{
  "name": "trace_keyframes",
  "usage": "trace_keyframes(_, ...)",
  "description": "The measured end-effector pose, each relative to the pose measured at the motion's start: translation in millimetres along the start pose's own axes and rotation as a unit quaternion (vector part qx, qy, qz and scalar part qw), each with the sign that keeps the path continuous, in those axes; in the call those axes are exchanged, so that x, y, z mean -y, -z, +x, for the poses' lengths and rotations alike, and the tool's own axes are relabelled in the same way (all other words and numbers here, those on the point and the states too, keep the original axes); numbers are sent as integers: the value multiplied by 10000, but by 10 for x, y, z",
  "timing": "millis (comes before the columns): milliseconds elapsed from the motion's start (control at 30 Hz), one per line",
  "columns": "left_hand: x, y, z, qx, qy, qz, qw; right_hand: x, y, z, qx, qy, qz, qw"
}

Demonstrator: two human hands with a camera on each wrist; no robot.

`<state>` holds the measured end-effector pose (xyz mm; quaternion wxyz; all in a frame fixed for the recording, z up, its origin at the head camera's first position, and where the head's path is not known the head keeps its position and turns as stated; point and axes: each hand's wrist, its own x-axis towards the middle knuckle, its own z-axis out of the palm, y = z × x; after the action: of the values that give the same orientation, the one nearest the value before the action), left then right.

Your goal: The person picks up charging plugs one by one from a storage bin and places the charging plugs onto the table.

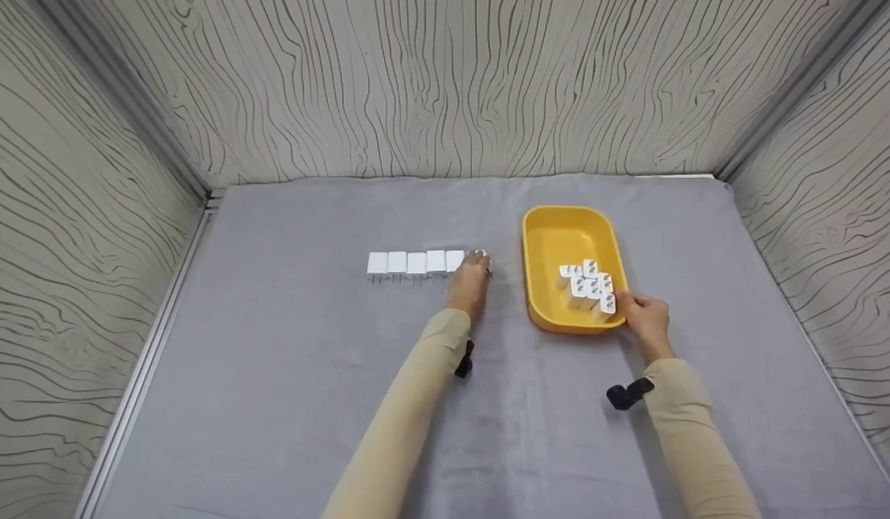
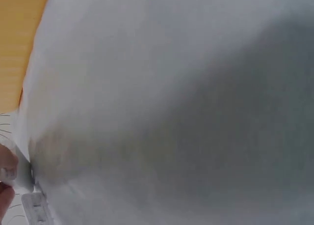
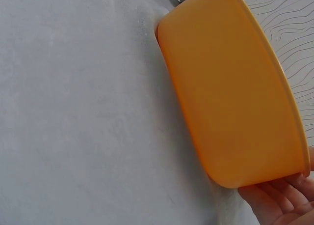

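My left hand (image 1: 470, 285) pinches a white power adapter (image 1: 482, 254) at the right end of a row of white adapters (image 1: 416, 262), whose thin paired prongs point toward me. In the left wrist view, fingertips hold this adapter (image 2: 23, 178) beside another adapter (image 2: 37, 209). My right hand (image 1: 648, 317) grips the near right rim of a yellow basin (image 1: 553, 326), thumb on top. In the right wrist view its fingers (image 3: 282, 195) lie under the basin's rim and against its outer wall. Several adapters (image 1: 590, 287) stand prongs up inside the basin's near part.
A grey cloth (image 1: 272, 375) covers the table. Wood-grain patterned panels (image 1: 430, 86) stand at the back and both sides, with metal rails along the edges. Black cameras (image 1: 620, 396) sit on both wrists.
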<state>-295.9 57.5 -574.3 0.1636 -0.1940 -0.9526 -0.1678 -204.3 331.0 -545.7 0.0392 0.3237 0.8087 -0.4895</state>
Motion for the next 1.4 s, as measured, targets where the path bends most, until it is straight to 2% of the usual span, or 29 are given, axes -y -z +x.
trace_keyframes(233, 20, 25, -43, 5, 273, 64, 9996, 8, -19, -14, -212, 115, 151, 9996)
trace_keyframes(467, 33, 13, -81, 53, 172, 168, 9997, 11, -13, -16, -131, 26, 173, 9998)
trace_keyframes(800, 16, -4, -112, 242, 172, 192, 9994, -3, -14, -3, -221, 167, 114, 9996)
trace_keyframes(1000, 5, 7, -124, 261, 127, 124, 9995, -8, -12, 10, -152, 107, 163, 9997)
trace_keyframes(1167, 1, 4, -129, 293, 58, 255, 9992, -10, -9, 8, -80, 107, 35, 9999)
trace_keyframes(1400, -46, -6, -159, 29, -63, 207, 9998, -10, -13, 9, -24, 35, 83, 10000)
